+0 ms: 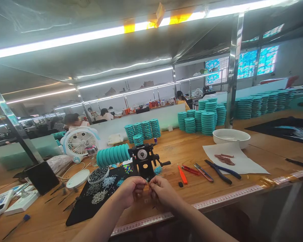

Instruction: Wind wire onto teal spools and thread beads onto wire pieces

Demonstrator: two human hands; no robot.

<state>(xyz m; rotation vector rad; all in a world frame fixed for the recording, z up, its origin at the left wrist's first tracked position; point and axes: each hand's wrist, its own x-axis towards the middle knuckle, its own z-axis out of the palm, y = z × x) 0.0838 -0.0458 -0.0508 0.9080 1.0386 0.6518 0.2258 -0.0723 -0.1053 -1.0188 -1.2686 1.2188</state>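
My left hand (pixel 131 192) and my right hand (pixel 162 193) meet just above the table's front part, fingertips nearly touching. Both are closed in a pinch; whatever lies between the fingers is too small to make out. Directly behind them stands a small black hand-cranked device (pixel 142 159) with a round dial and a crank (pixel 165 163) on its right. A row of teal spools (pixel 112 154) sticks out on its left. Left of my hands, a black mat (pixel 87 210) carries silvery small parts (pixel 99 197), pale blue pieces (pixel 108 182) and coloured beads (pixel 127 168).
A bowl of dark pellets (pixel 98 175) sits on the mat's edge. To the right lie an orange tool (pixel 182 174), a cutter (pixel 203 172), pliers (pixel 221 171) and white paper (pixel 252 164). Teal spool stacks (pixel 207 122) and a fan (pixel 81 143) stand behind. A measuring tape (pixel 224 198) lines the front edge.
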